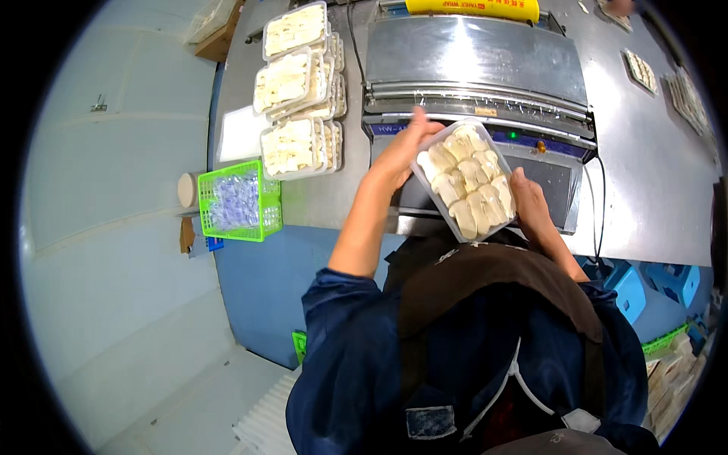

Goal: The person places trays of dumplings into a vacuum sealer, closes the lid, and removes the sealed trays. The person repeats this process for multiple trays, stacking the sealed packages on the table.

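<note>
A clear plastic tray of sliced mushrooms [472, 185] is held tilted in front of my body, above the front of a film wrapping machine [478, 51]. My left hand [405, 149] is at the tray's upper left side, thumb raised and its other fingers partly hidden behind the tray. Along the right edge, my right hand [529, 199] grips the tray, with its fingertips out of sight underneath. The mushroom slices lie in rows, and a shiny surface suggests film over them. Below the tray is the machine's dark plate [540, 185], partly covered.
Stacked trays of pale mushroom slices [290, 145] stand at the left of the steel table [642, 187]. A green basket [261, 199] with clear-and-purple packets sits at its left front corner. A yellow film roll [472, 8] tops the machine. Blue stools [628, 296] are below right.
</note>
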`<state>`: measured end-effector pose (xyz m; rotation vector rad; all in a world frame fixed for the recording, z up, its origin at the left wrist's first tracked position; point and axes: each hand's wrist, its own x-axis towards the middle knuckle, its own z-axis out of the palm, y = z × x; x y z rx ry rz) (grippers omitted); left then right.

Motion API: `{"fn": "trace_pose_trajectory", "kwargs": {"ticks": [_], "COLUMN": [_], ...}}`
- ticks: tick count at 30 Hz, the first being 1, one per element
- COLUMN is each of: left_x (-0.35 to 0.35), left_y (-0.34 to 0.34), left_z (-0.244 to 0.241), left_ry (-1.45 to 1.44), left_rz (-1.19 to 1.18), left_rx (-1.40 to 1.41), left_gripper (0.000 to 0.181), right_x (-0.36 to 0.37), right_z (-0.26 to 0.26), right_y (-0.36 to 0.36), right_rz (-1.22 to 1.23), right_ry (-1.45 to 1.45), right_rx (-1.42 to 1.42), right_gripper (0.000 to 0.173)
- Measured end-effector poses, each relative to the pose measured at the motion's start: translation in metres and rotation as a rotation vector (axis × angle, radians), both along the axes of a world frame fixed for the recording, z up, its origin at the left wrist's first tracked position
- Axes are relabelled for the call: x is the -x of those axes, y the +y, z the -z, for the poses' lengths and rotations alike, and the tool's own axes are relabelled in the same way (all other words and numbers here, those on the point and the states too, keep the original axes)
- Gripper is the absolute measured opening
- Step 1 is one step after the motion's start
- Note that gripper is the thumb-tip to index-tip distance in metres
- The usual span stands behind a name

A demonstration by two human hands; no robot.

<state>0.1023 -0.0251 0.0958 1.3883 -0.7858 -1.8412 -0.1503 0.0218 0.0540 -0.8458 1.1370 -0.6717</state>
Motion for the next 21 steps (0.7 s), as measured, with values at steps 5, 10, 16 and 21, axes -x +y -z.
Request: {"fn": "trace_pose_trajectory", "kwargs": {"ticks": [5, 10, 16, 21], "left_x": [-0.008, 0.006, -0.074, -0.172], "left_y": [0.054, 0.104, 0.143, 0.11], "left_z": [0.019, 0.014, 0.011, 0.011], "left_ry": [0.409, 0.466, 0.339, 0.151], "left_rz": [-0.058, -0.135, -0.704, -0.982], "left_rx": [0.218, 0.105, 0.191, 0.214], "left_gripper": [0.064, 0.052, 0.041, 0.032], "right_x": [-0.03, -0.055, -0.084, -0.074], "right_z": [-0.009, -0.02, -0.034, -0.017], "right_y": [-0.037, -0.05, -0.053, -0.046], "right_rz": [0.154, -0.128, -0.271, -0.205], "right_ry": [-0.063, 0.151, 0.142, 0.129], "right_rx": [0.132, 0.369, 0.327, 0.157], "right_gripper": [0.048, 0.044, 0.042, 0.047]}}
